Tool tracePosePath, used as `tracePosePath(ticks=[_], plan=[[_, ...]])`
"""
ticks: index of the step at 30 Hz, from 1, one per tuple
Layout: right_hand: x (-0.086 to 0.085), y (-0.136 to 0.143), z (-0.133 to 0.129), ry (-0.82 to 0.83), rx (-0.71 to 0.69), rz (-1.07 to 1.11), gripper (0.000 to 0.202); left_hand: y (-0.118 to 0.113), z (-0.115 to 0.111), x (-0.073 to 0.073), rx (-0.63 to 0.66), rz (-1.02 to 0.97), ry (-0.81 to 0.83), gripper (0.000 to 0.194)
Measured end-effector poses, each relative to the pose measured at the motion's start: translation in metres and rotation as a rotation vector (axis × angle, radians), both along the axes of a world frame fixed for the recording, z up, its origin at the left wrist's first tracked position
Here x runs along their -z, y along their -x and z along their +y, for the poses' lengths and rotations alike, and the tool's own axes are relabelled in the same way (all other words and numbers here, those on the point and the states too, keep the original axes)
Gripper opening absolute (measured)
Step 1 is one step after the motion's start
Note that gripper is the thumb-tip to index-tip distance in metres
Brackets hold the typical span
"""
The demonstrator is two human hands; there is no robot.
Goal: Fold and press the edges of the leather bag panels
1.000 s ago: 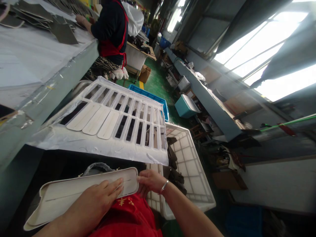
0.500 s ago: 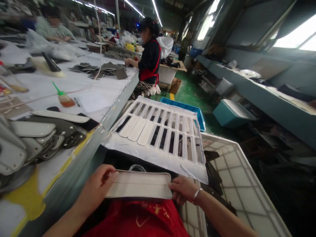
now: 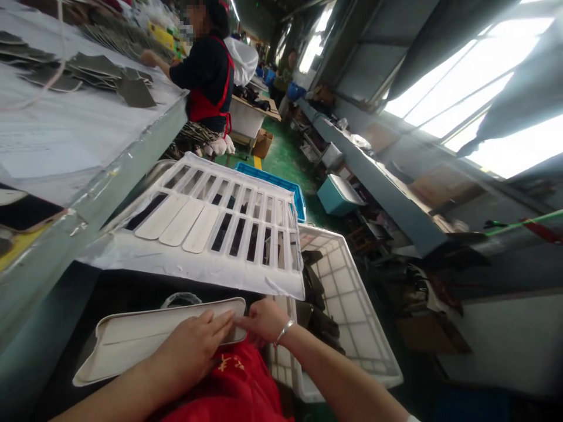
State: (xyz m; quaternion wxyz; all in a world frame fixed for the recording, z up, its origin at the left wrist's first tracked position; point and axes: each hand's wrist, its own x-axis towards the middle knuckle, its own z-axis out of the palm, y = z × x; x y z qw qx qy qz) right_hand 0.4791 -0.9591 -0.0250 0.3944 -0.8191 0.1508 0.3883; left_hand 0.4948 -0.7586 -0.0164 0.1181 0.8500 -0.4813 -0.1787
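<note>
A long cream panel (image 3: 132,334) with rounded corners and a thin dark rim lies in front of my red apron, over a black surface. Across its right part rests my left hand (image 3: 191,346), flat, fingers stretched toward the right end. My right hand (image 3: 261,321) is at that right end, index finger extended to the panel's edge, the other fingers curled; whether they hold anything is hidden. Beyond the panel is a white slotted rack (image 3: 259,281), with several cream strips (image 3: 160,217) lying side by side on its left part.
A white crate (image 3: 352,310) with dark pieces stands at the right, a blue crate (image 3: 301,202) behind the rack. The white-covered table (image 3: 109,138) edges the left side. Beside it stands a person (image 3: 206,76) in a red apron. A teal box (image 3: 338,196) sits farther off.
The view has turned right. My left hand has moved from the panel's left end onto its right part, fingers now flat. More of the panel's left end shows.
</note>
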Motion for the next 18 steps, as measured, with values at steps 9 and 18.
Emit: tracePosePath(ticks=[9,18], plan=[[-0.015,-0.016,0.006,0.139,-0.24,-0.093,0.041,-0.002,-0.002,0.001,-0.002,0.02,-0.024,0.058],[-0.033,-0.022,0.011,0.098,-0.139,0.058,0.03,-0.001,-0.003,0.008,-0.023,-0.011,-0.004,0.05]])
